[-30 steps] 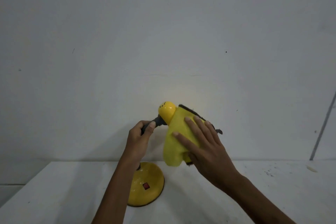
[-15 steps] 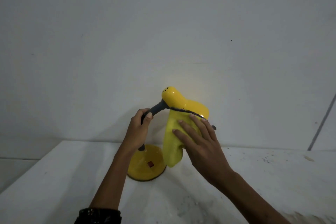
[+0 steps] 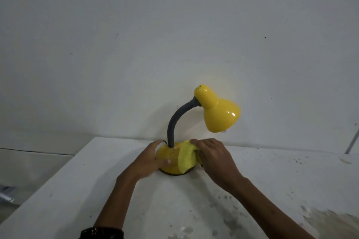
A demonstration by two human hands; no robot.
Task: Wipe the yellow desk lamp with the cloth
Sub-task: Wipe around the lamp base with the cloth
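Lamp [image 3: 196, 130] stands on the white desk [image 3: 252, 190] close to the wall, shade bent over to the right of its grey neck. The step looks like wiping the base: the right hand [image 3: 211, 155] pinches the cloth [image 3: 187, 158] against it, while the left hand [image 3: 149, 158] lies flat, steadying the base's other side. Next, probably rub around the base, bracing it.

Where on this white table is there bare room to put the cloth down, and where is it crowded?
Bare table stretches right of the right hand, toward the stained far edge. Another free patch lies left of the left hand, up to the table's left edge. It is crowded at the lamp base, where both hands and the cloth meet.
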